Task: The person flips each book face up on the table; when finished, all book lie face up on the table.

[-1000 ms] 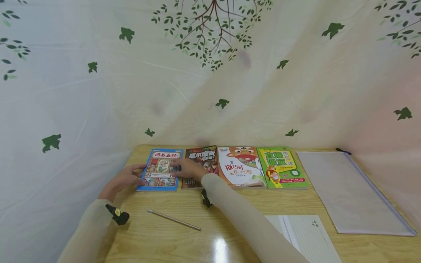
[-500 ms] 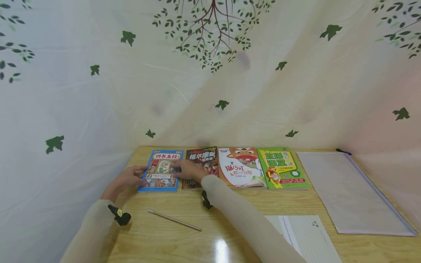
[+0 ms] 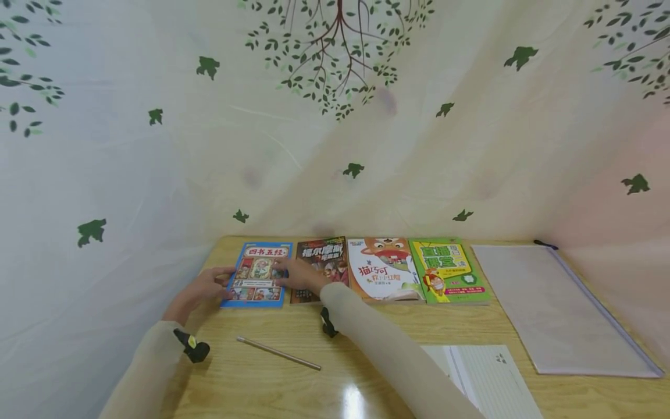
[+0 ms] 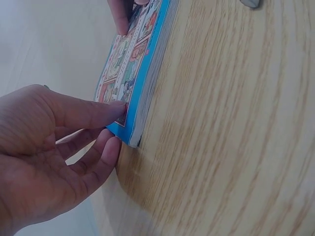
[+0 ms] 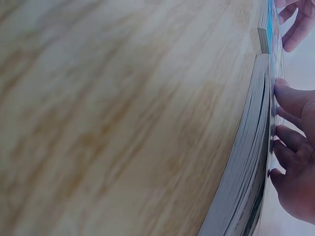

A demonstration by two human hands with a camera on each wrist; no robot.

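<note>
A blue-bordered comic-style book [image 3: 259,272] lies flat at the left end of a row of books. My left hand [image 3: 201,290] pinches its left edge. In the left wrist view, the thumb [image 4: 106,113] presses on the cover near the corner, with the fingers [image 4: 101,162] curled against the side. From the other side, my right hand [image 3: 299,274] reaches over the dark-covered book [image 3: 320,251] and rests its fingertips on the blue book's right part. Relaxed right fingers [image 5: 290,142] lie on the covers in the right wrist view.
Beside the dark book lie a white book with an orange animal [image 3: 384,279] and a green-and-yellow book [image 3: 450,273]. A pencil [image 3: 279,352] lies in front. Lined paper [image 3: 494,369] and a translucent zip pouch [image 3: 560,314] are on the right. A printed curtain [image 3: 314,145] hangs behind.
Head view has tilted slightly, so the scene sits a little lower. Both hands stay at the blue book, and the books keep their places.
</note>
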